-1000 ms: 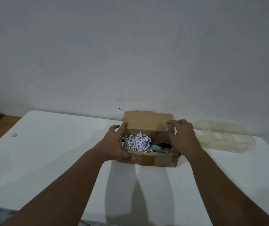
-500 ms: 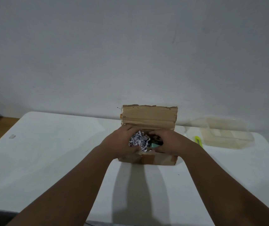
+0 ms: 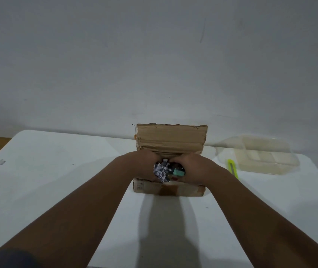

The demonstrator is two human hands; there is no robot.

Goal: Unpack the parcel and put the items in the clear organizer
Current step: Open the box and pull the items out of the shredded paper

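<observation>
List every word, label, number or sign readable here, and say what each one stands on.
Cardboard box: small printed mark at the left end of its front wall, too blurred to read.
Shredded paper: dark print on the strips, too small to read.
Clear organizer, yellow-green cutter, table: no text visible.

Head-worn view, forward-down, close over table (image 3: 44,186)
</observation>
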